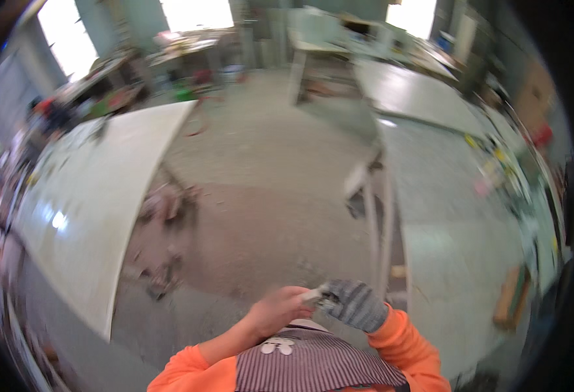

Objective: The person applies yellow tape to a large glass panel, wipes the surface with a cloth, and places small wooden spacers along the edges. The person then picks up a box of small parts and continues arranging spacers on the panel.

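Note:
In front of my striped apron (313, 362), my two hands come together at waist height. My left hand (279, 312) is bare and blurred by motion, its fingers closed toward the other hand. On my right hand (360, 306) is a grey knitted glove, and its fingers are curled in. Between the fingertips of both hands is a small whitish piece (313, 296), too blurred to name; both hands seem to grip it. Orange sleeves cover my forearms.
A long pale slab table (136, 170) stands on the left. On the right runs a grey worktop (450, 196) with a wooden block (510, 297), tools and bottles along its far side. Rubble and scraps (161, 274) lie on the floor (261, 222). Cluttered benches (189, 49) stand at the back.

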### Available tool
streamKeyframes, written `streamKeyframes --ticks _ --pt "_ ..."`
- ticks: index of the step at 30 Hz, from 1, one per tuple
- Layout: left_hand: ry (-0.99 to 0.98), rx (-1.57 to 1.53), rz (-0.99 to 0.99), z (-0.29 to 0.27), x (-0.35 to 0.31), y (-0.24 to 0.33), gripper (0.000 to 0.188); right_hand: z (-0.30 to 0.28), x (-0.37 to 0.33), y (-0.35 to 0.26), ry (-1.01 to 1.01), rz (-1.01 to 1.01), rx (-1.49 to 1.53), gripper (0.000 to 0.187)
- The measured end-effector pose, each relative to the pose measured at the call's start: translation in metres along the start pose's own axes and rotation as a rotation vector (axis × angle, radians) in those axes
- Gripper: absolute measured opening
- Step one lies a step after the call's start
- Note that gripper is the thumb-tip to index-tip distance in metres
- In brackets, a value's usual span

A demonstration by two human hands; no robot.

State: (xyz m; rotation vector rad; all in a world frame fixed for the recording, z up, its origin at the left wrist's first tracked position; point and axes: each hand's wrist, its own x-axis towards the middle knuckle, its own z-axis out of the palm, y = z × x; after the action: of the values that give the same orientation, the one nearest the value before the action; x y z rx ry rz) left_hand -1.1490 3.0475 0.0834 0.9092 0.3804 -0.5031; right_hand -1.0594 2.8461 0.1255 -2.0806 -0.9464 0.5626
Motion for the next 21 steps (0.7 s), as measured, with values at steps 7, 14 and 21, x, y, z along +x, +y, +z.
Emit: streamKeyframes --ticks 7,14,21 --pt "-0.147 0.148 -0.138 -0.001 0.127 0.050 0.025 -0.041 0.006 0.040 0.386 0.391 0.057 0.025" --pt "-0.286 0.389 -0.139 0.038 0.238 0.051 0.018 -0.097 -0.026 0.086 0.714 0.559 -0.185 0.019" --pt "-0.213 0.353 -0.040 0.094 0.283 -0.004 0.033 -0.161 -0.026 0.193 0.600 0.419 -0.767 0.020"
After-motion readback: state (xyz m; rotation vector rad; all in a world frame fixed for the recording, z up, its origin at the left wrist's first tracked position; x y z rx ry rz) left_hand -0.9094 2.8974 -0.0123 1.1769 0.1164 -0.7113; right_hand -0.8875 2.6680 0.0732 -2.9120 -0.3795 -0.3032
